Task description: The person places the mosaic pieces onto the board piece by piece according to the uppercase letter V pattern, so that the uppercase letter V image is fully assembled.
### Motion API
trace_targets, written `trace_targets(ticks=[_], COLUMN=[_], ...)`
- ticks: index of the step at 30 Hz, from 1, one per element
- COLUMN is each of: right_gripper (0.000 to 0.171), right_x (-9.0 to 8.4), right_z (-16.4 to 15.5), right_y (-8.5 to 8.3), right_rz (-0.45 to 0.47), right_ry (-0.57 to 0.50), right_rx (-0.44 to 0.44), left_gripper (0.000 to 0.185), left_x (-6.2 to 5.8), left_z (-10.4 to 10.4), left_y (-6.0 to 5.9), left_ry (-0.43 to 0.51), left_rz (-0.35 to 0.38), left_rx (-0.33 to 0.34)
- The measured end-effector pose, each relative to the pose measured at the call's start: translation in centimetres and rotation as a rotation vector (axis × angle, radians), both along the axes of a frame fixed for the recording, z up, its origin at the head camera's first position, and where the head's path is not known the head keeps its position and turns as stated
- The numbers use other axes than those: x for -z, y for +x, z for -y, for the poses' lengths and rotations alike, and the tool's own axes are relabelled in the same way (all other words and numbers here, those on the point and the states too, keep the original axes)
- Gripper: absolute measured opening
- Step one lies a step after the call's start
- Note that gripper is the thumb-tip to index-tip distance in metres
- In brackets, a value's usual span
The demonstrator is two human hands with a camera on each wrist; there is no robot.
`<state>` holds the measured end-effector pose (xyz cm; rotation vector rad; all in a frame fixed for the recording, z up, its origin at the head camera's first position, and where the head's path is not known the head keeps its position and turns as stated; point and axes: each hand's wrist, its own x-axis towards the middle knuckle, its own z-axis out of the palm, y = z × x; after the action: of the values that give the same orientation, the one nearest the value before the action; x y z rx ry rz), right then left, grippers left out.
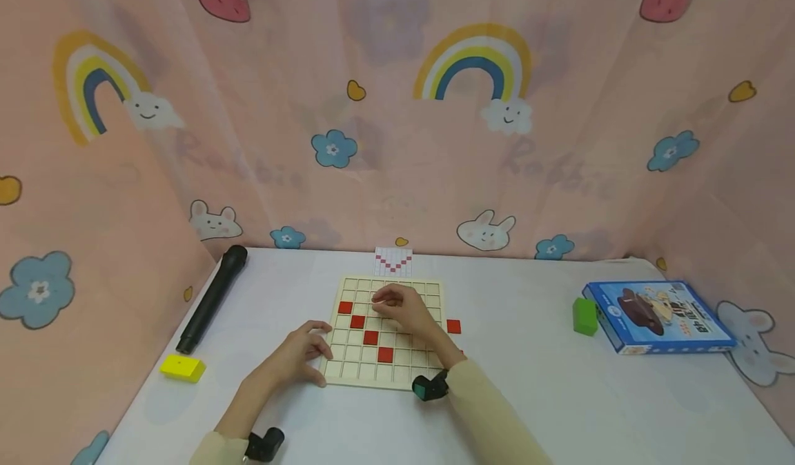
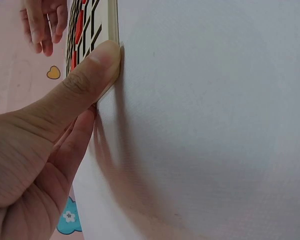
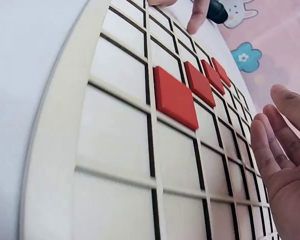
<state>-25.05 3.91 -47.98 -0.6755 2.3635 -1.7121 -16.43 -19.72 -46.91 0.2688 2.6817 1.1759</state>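
1. A white table (image 1: 559, 396) fills the lower part of the scene.
2. At the near side come two forearms in pale yellow sleeves (image 1: 491, 417), each with a small black device at the wrist.
3. The left hand (image 1: 288, 356) holds the near left corner of a board (image 1: 350, 370): the thumb is against its near edge, and the bent fingers are at its left side.
4. The board lies flat in the middle of the table. It is cream coloured, with thin raised lines which divide it into square cells.
5. Four red tiles (image 1: 370, 338) sit in its cells, in one diagonal from the far left toward the near middle. They are flat, smooth and bright.
6. Beside the right edge lies one loose red tile (image 1: 454, 326); a bit of red shows also near the right wrist.
7. The right hand (image 1: 402, 310) is above the far half of the board, its fingers loosely bent; I see nothing between them.
8. At left are a yellow block (image 1: 182, 368) and a black cylinder (image 1: 212, 299); at right, a green block (image 1: 584, 316) touches a blue box (image 1: 658, 317).
9. Behind the board is a small card (image 1: 393, 261) with a red V pattern.
10. Farthest hangs a pink curtain (image 1: 385, 196) with rainbows and flowers.
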Motion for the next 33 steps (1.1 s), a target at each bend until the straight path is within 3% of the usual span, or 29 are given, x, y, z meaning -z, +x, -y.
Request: trace_targets(ticks=[7, 16, 25, 33], right_gripper=[0.025, 0.023, 0.022, 0.027], right_x=[0.2, -0.8, 0.7, 1.0], right_z=[-5.1, -11.0, -14.2, -15.9], right_y=[1.0, 3.1, 5.5, 7.3], right_rz=[0.024, 0.063, 0.032, 0.123], right_ry=[0.027, 0.088, 0.125, 0.186], right_rx=[0.024, 0.1, 0.156, 0.122], left_gripper=[0.035, 0.036, 0.035, 0.036], left_x=[0.0, -0.2, -0.2, 0.0], left_z=[-0.2, -0.4, -0.3, -0.2], left_y=[0.0, 0.0, 0.0, 0.0], left_ry=[-0.013, -0.023, -0.006, -0.018], left_rz=[0.008, 0.018, 0.023, 0.033], left_rx=[-0.018, -0.035, -0.026, -0.04])
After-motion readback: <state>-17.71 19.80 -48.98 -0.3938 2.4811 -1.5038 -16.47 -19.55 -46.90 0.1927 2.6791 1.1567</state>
